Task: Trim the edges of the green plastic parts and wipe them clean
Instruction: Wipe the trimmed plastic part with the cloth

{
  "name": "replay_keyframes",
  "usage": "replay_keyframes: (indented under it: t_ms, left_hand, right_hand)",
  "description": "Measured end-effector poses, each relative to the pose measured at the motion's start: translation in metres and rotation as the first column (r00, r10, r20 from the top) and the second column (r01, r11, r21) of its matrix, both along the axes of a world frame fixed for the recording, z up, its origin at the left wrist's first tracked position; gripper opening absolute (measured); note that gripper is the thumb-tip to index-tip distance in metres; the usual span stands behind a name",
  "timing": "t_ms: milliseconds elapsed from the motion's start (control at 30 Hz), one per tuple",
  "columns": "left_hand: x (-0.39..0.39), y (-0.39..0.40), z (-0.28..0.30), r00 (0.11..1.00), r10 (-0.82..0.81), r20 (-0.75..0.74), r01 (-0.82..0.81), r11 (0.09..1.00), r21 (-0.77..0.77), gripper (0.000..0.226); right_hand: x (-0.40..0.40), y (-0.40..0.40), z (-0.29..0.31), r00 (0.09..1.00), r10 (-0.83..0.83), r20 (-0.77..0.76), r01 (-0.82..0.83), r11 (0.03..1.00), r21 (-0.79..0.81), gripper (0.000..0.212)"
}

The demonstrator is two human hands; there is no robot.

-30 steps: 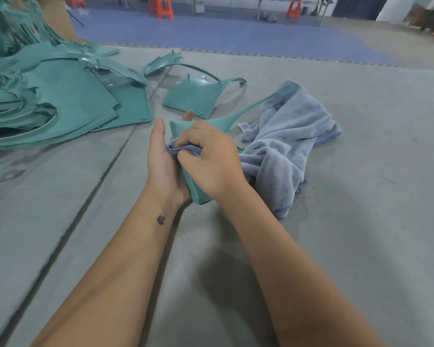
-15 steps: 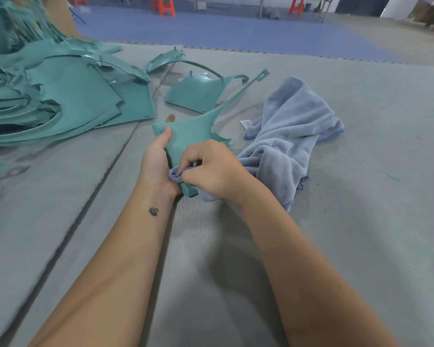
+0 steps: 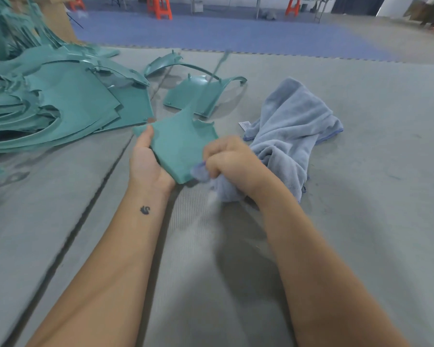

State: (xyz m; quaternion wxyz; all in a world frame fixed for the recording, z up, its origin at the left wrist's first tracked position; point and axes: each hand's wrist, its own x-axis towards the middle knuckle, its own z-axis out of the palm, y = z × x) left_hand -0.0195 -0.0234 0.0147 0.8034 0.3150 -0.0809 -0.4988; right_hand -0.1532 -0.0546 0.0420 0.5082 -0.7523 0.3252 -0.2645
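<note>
On my feed, a heap of green parts (image 3: 60, 106) fills the left side of the grey mat (image 3: 361, 221), cut off by the frame edge, and one loose green part (image 3: 193, 96) lies beyond the hands. Orange stools (image 3: 159, 7) stand far back on the blue floor. The held part's thin arm blurs upward, so I can't trace its tip. My left hand (image 3: 148, 161) cradles the green plastic part (image 3: 183, 144) from below, thumb curled over its edge. My right hand (image 3: 231, 161) is fisted around the blue-grey towel (image 3: 291, 136), seemingly at the part's lower edge.
</note>
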Motion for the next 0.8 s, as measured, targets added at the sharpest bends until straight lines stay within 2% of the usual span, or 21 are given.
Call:
replay_keyframes:
  t_ms: [33,67,100,133,200,267,367,500,533,633,733,800]
  left_hand:
    - [0.0,0.002,0.001,1.0,0.004,-0.027,-0.004,1.0,-0.015,0.059]
    - [0.001,0.003,0.002,0.999,0.019,-0.044,-0.019,1.0,-0.019,0.047]
    - [0.001,0.004,0.004,0.998,0.037,-0.055,-0.038,0.999,-0.02,0.032]
    - [0.001,0.004,0.007,0.996,0.058,-0.07,-0.06,0.998,-0.028,0.021]
    - [-0.001,0.002,0.008,0.992,0.09,-0.089,-0.094,0.995,-0.041,0.019]
    - [-0.004,0.0,0.009,0.99,0.098,-0.105,-0.105,0.993,-0.06,0.02]
    - [-0.005,0.0,0.009,0.986,0.097,-0.136,-0.108,0.991,-0.075,0.022]
    - [-0.004,0.002,0.007,0.99,0.109,-0.094,-0.115,0.992,-0.057,0.026]
    - [-0.005,0.002,0.007,0.992,0.106,-0.074,-0.109,0.993,-0.043,0.026]
    - [-0.008,0.003,0.007,0.997,0.071,-0.006,-0.071,0.997,0.027,0.023]
    - [-0.008,0.001,0.006,0.993,0.062,0.1,-0.071,0.993,0.091,0.021]
    - [-0.008,-0.001,0.007,0.992,0.053,0.115,-0.065,0.992,0.107,0.031]
  right_hand:
    - [-0.002,-0.002,0.001,0.981,-0.109,0.161,0.094,0.991,0.1,0.022]
    - [-0.006,-0.007,0.002,0.93,-0.231,0.285,0.191,0.968,0.16,0.021]
    - [-0.009,-0.011,0.0,0.875,-0.334,0.352,0.3,0.942,0.149,0.022]
    - [-0.011,-0.014,-0.003,0.833,-0.402,0.381,0.403,0.912,0.082,0.024]
    - [-0.008,-0.014,-0.01,0.814,-0.423,0.397,0.491,0.867,-0.082,0.028]
    - [0.004,-0.009,-0.019,0.882,-0.342,0.326,0.434,0.858,-0.275,0.031]
    - [0.019,0.0,-0.029,0.946,-0.273,0.176,0.324,0.833,-0.449,0.043]
    - [0.017,0.007,-0.026,0.98,-0.147,0.135,0.199,0.755,-0.625,0.009]
    - [0.017,0.008,-0.025,0.986,-0.119,0.118,0.168,0.743,-0.648,0.007]
    - [0.016,0.01,-0.023,0.998,-0.039,0.039,0.055,0.782,-0.621,0.02]
    - [0.017,0.011,-0.023,0.995,0.033,-0.091,-0.075,0.849,-0.522,0.037]
    - [0.017,0.01,-0.021,0.999,0.025,-0.02,-0.03,0.931,-0.363,0.044]
